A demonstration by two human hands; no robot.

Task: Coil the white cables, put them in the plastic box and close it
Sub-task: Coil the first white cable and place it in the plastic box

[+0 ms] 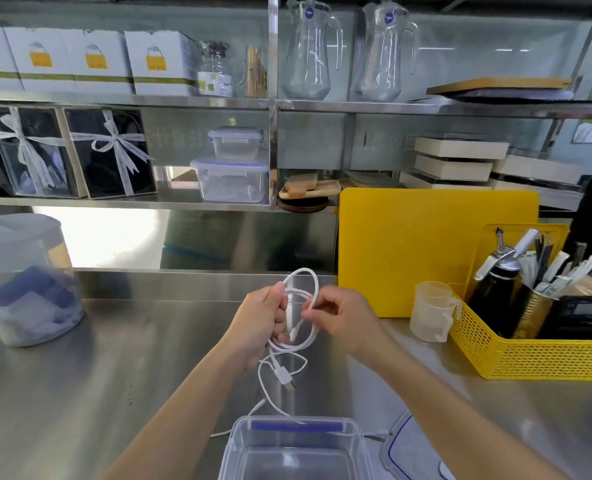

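Above the steel counter, my left hand [265, 320] grips a white cable [310, 282] gathered into loops. My right hand [343, 315] pinches a strand of the same cable at the right side of the loops. The cable's loose end with a USB plug [285, 377] hangs below my hands. A second thin white cable [265, 386] lies on the counter beneath them and trails toward the box. The clear plastic box [296, 448] stands open at the bottom centre. Its lid [396, 452] with a blue seal lies just right of it, partly hidden by my right forearm.
A yellow perforated basket [537, 358] of utensils and a plastic measuring cup [431, 311] stand at the right, before a yellow board [405, 251]. A large lidded plastic tub [24, 278] stands at the left. Shelves behind hold boxes, containers and glass jugs.
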